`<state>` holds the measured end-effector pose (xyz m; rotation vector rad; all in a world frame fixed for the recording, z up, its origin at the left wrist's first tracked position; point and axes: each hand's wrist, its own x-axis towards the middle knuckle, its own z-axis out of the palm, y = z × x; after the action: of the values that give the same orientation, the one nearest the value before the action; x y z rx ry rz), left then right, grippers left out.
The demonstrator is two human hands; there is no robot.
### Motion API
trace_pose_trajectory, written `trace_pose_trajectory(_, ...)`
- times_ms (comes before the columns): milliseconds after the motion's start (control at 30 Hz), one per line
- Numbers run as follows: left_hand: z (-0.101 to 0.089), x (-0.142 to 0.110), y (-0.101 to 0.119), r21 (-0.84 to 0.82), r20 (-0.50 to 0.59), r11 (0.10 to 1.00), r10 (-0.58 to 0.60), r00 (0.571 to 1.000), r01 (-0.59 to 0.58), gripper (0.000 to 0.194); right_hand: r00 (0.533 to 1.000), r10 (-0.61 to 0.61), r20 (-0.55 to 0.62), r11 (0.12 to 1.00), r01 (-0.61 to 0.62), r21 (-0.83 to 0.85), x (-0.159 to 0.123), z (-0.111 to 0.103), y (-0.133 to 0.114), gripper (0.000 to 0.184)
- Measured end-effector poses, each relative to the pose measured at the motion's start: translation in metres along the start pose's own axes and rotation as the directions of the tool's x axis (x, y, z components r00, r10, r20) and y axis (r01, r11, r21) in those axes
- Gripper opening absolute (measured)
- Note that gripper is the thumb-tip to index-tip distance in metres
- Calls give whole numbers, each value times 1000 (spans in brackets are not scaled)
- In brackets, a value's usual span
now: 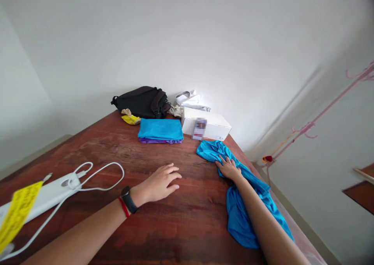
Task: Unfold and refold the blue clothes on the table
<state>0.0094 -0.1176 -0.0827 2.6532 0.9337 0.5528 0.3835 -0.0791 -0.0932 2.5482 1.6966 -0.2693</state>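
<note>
- The left hand (157, 184) is in the lower middle of the frame, palm down over the bare wood of the table, with a black watch (127, 199) and a red band (124, 207) on the wrist. Its fingers (172, 176) are a little spread and only lightly curved, and they have hold of nothing
- The right hand (229, 168) is right of the middle and lies flat on a crumpled blue cloth (240, 222). Its fingers (223, 164) are open and spread on the cloth, they touch it but do not pinch it
- This crumpled blue cloth lies in the lower right part of the wooden table (87, 152), partly under the right forearm, and it reaches near the table edge
- At the far end of the table, in the upper middle, a folded blue cloth (160, 129) sits on a folded purple cloth (159, 141)
- Just right of them is a white cardboard box (214, 122) with a blurred label (199, 128). It looks closed, so what is inside cannot be seen
- Left of the folded cloths is a black bag (141, 102), and its inside is also not visible. A small yellow item (130, 119) lies in front of it
- At the left edge, a white power bank (43, 196) lies with a white cable (102, 175) and a yellow paper tag (19, 210)
</note>
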Motion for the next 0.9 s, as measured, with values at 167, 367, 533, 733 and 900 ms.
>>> trace_pose_trajectory(167, 0, 0, -1, -7, 13, 1000, -5, 1000, 5, 34, 982, 170, -85, 985, -171, -1, 26, -14, -6, 66)
trace_pose_trajectory(367, -5, 0, 2, -14, 6, 1000, -12, 1000, 13, 33, 964, 150, -218, 987, -158, -20, 50, -31, -1, 56)
trace_pose_trajectory(533, -9, 1, 5, -9, 21, 1000, -9, 1000, 10, 32, 953, 113, -283, 992, -124, -23, 49, -33, 3, 52)
trace_pose_trajectory(733, -8, -1, 5, 9, 9, 1000, 1, 1000, -1, 32, 929, -181, -322, 982, 155, -104, 2, -35, -2, 60)
trace_pose_trajectory(900, -6, -1, 3, 33, 15, 999, 14, 1000, -14, 33, 718, -696, 5, 716, 694, 68, -96, -45, 9, 28)
